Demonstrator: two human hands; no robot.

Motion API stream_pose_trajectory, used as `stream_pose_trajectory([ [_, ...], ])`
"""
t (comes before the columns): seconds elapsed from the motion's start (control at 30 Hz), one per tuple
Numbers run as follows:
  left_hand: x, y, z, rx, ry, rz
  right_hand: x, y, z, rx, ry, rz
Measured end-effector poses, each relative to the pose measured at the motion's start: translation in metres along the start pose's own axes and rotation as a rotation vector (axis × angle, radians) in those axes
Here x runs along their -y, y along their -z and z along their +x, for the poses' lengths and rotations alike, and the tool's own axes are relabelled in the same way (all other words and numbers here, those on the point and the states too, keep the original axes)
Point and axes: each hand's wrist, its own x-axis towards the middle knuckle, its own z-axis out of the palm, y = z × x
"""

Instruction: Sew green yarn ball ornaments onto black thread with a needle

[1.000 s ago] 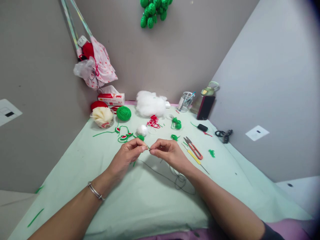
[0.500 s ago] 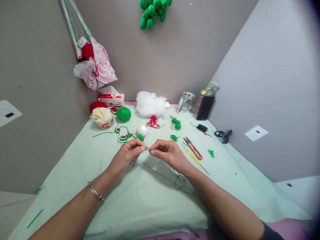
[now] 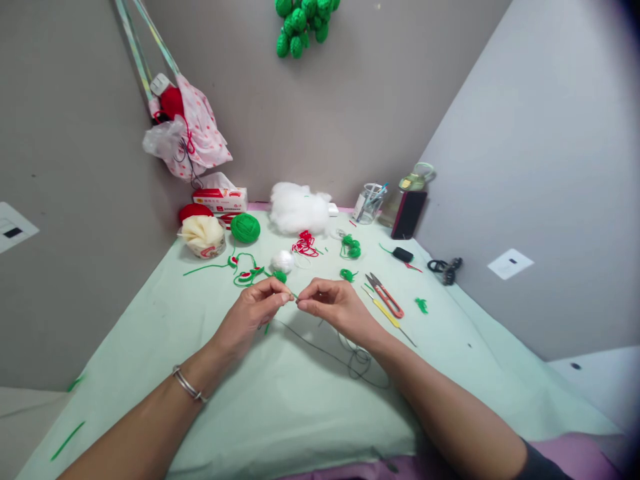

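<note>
My left hand (image 3: 250, 313) and my right hand (image 3: 340, 310) meet almost tip to tip above the middle of the table, each closed in a pinch. A short bit of green yarn (image 3: 295, 295) spans the small gap between the fingertips; its ends are hidden by the fingers. Beneath my hands a thin dark thread (image 3: 320, 347) runs to the right and ends in loose loops. Just beyond my left fingertips sit a small green crocheted piece (image 3: 280, 275) and a white yarn ball (image 3: 283, 261).
Right of my right hand lie orange-handled thread snips (image 3: 390, 298) and a yellow-handled crochet hook (image 3: 386, 312). Behind are white stuffing (image 3: 300, 210), a green yarn ball (image 3: 245, 228), red yarn (image 3: 305, 245), a glass jar (image 3: 370, 205) and a phone (image 3: 409, 215).
The whole view has shifted slightly to the left. Both hands keep the same pinch on the green yarn, with hardly any movement.
</note>
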Motion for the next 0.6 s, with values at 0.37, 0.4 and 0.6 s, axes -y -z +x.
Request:
stream_pose_trajectory([
  [0.37,0.0005,0.0006,-0.0001,0.002,0.002,-0.010,-0.0015,0.0002,0.0007,0.000,-0.001,-0.011],
  [0.4,0.0006,0.0007,-0.0001,0.000,0.002,-0.009,-0.0020,0.0004,0.0009,-0.003,0.004,-0.012],
  [0.6,0.0011,0.0007,0.0008,0.001,0.006,-0.005,-0.0025,0.0008,0.0012,-0.005,0.006,-0.009],
])
